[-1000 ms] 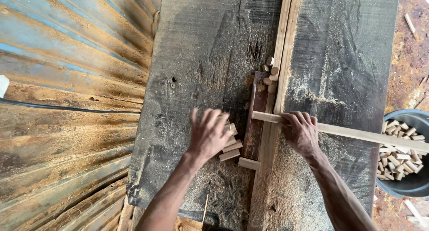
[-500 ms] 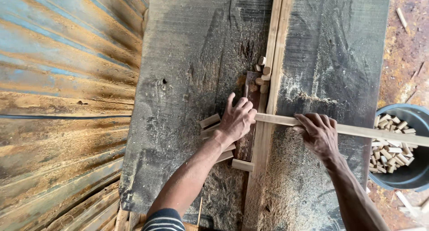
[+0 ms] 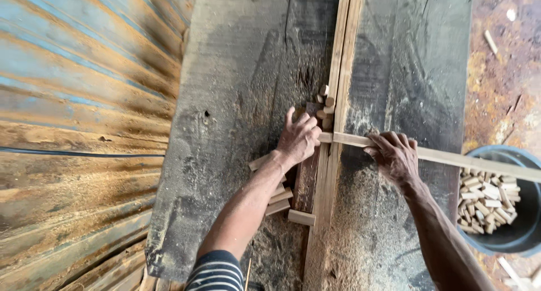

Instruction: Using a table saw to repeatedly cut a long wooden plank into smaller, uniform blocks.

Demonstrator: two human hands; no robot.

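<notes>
Looking down on a dark, sawdust-strewn workbench [image 3: 236, 71], we note two bare hands at mid-frame. Our left hand [image 3: 297, 138] lies palm down with the fingers slightly spread, pressing on the near end of a long wooden strip [image 3: 468, 158]; we cannot tell whether any finger curls under it. Our right hand [image 3: 394, 156] lies further right on the same strip, fingers bent and close together, gripping it from above. The strip runs from the centre to the right edge of the frame, crossing a pair of upright wooden rails [image 3: 341, 71] that divide the bench top to bottom. Small cut blocks [image 3: 324, 105] sit just above the left hand beside the rails; longer offcuts [image 3: 282, 198] lie below it. A dark bucket [image 3: 521, 240] of short wooden pieces stands at lower right. Rusted corrugated sheeting [image 3: 79, 127] fills the left side.
</notes>
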